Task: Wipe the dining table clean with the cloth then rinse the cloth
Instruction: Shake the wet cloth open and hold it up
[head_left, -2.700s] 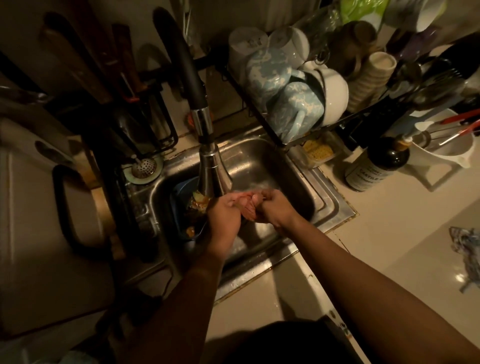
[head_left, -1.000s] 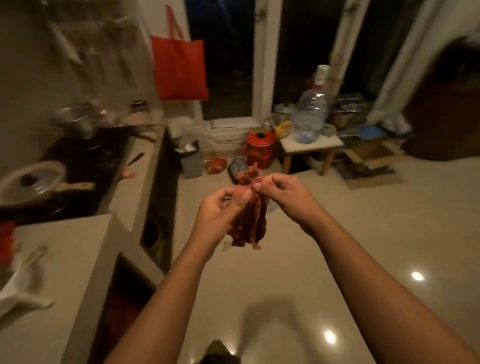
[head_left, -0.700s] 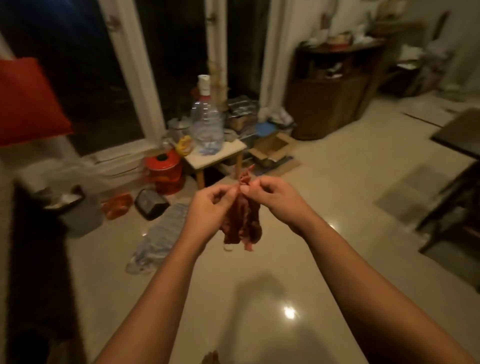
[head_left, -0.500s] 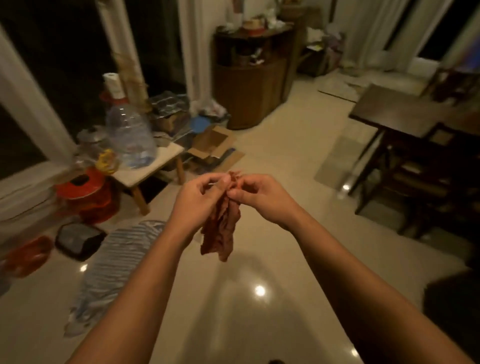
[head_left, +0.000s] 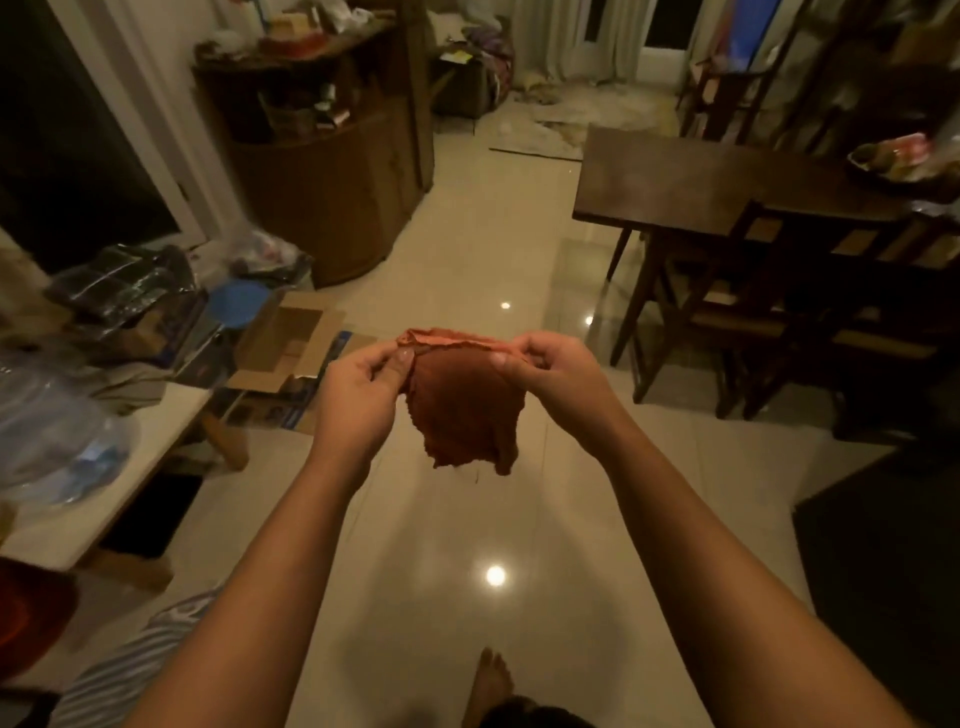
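Both bare forearms reach forward from the bottom corners of the view and converge at the centre. The left hand (head_left: 363, 397) pinches the upper left corner of the rust-red woven cloth (head_left: 462, 410) between its thumb and curled fingers. The right hand (head_left: 553, 371) pinches the upper right corner the same way. The cloth's top hem is stretched between the hands, and the rest hangs spread and loose in the air above the glossy cream tiled floor (head_left: 467, 545). The dark rectangular wooden dining table (head_left: 691, 176) stands at two o'clock, well apart from the cloth, with a dark wooden chair (head_left: 737, 312) at its near side. An open brown cardboard box (head_left: 291, 343) lies at ten o'clock, and a bare foot (head_left: 488, 680) shows at six.
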